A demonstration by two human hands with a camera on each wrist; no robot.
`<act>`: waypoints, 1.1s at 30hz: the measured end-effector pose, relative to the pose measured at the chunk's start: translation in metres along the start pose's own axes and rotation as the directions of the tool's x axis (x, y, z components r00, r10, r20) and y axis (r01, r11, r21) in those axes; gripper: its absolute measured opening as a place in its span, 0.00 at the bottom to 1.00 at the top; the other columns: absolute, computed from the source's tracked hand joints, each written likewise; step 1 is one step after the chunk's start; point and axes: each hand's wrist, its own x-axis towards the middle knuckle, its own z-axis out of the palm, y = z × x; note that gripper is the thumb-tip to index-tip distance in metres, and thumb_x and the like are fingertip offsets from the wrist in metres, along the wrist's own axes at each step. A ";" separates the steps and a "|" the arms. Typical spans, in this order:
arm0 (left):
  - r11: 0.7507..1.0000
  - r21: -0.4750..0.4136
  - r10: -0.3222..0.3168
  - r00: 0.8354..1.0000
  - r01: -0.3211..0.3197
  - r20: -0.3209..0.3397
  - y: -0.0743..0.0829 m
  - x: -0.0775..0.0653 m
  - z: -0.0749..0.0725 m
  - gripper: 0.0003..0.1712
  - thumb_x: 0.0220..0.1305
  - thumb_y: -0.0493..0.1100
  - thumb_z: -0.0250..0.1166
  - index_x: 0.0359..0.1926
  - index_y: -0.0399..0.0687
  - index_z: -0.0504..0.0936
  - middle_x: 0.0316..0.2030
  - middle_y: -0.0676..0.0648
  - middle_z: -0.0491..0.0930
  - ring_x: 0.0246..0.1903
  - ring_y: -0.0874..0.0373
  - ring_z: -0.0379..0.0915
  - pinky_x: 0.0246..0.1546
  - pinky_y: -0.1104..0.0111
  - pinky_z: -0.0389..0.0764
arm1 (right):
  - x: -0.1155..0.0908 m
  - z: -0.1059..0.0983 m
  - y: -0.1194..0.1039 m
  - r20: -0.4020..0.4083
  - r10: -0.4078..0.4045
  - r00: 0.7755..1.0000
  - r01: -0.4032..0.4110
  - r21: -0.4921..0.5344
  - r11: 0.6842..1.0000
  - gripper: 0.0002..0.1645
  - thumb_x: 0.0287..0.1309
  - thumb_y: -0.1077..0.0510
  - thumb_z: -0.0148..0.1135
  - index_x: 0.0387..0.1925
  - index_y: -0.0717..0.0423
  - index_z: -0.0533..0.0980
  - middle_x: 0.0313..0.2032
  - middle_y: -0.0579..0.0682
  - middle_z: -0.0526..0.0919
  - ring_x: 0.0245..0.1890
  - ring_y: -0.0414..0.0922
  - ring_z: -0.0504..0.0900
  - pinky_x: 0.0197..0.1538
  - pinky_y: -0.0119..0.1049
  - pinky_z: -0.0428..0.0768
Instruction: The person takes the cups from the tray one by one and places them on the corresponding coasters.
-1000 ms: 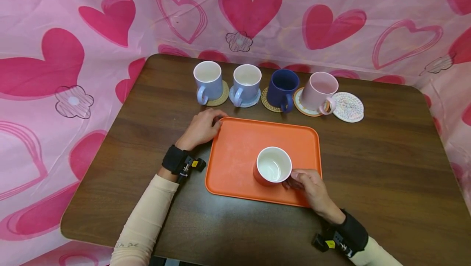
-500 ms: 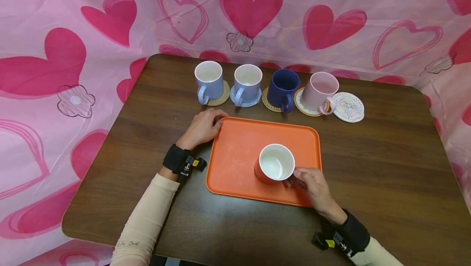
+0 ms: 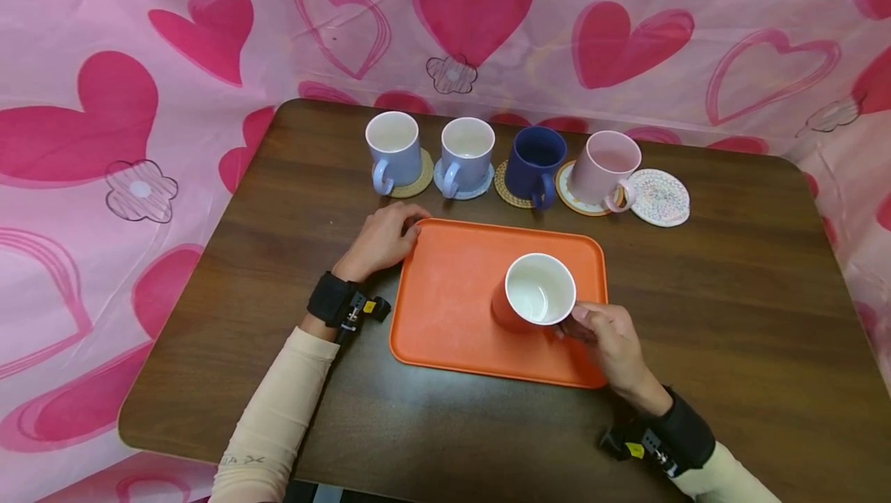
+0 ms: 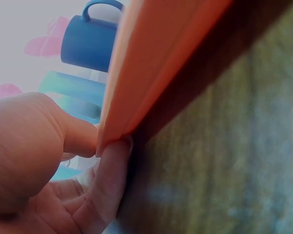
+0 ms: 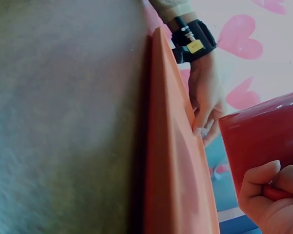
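My right hand (image 3: 616, 344) grips the handle of a red mug with a white inside (image 3: 539, 290), its opening facing up, over the right half of an orange tray (image 3: 442, 294). In the right wrist view, fingers curl round the red handle beside the mug's glossy wall (image 5: 271, 136). My left hand (image 3: 383, 240) is at the tray's far left corner. Seen from the left wrist, its thumb and a finger pinch the rim of the tray (image 4: 141, 63).
Behind the tray stand two light blue mugs (image 3: 395, 159) (image 3: 468, 151), a dark blue mug (image 3: 532, 166) and a pink mug (image 3: 600, 170), each on a coaster. A white speckled coaster (image 3: 661, 198) lies bare at the row's right end. A heart-patterned cloth (image 3: 522, 23) hangs behind the brown table (image 3: 731, 294).
My right hand has carried the red mug right and toward the far side over the tray, and it looks raised. The left hand keeps its place on the tray corner.
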 end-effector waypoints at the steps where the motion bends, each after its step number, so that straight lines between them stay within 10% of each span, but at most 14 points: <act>1: 1.000 0.007 0.005 1.000 -0.005 -0.005 0.000 0.000 0.000 0.17 0.71 0.40 0.59 0.57 0.48 0.83 0.45 0.44 0.80 0.44 0.49 0.72 0.45 0.54 0.74 | 0.001 0.000 -0.001 -0.003 -0.003 1.000 0.003 0.003 1.000 0.22 0.69 0.73 0.33 0.32 0.75 0.77 0.31 0.51 0.82 0.32 0.46 0.79 0.42 0.30 0.82; 18: 1.000 0.015 0.010 1.000 -0.010 -0.003 0.001 0.000 -0.001 0.17 0.72 0.41 0.58 0.58 0.48 0.83 0.45 0.44 0.79 0.44 0.49 0.72 0.46 0.53 0.74 | 0.014 -0.011 -0.017 -0.091 -0.053 0.994 0.058 0.054 0.997 0.26 0.69 0.74 0.33 0.31 0.73 0.80 0.29 0.53 0.83 0.31 0.46 0.81 0.43 0.32 0.84; 27: 1.000 0.006 0.013 1.000 -0.013 0.000 0.001 0.000 -0.001 0.17 0.71 0.40 0.58 0.58 0.49 0.83 0.46 0.44 0.80 0.45 0.49 0.72 0.47 0.53 0.74 | 0.020 -0.023 -0.030 -0.127 -0.081 0.989 0.099 0.143 0.985 0.24 0.70 0.72 0.30 0.14 0.67 0.57 0.18 0.55 0.57 0.22 0.49 0.66 0.43 0.35 0.83; 33: 1.000 0.018 0.010 1.000 -0.010 -0.005 0.000 0.000 0.000 0.17 0.71 0.40 0.59 0.58 0.49 0.83 0.45 0.44 0.80 0.44 0.49 0.72 0.46 0.53 0.74 | 0.025 -0.033 -0.036 -0.179 -0.132 0.975 0.161 0.156 0.975 0.25 0.69 0.72 0.30 0.13 0.65 0.55 0.18 0.54 0.57 0.23 0.50 0.64 0.39 0.36 0.79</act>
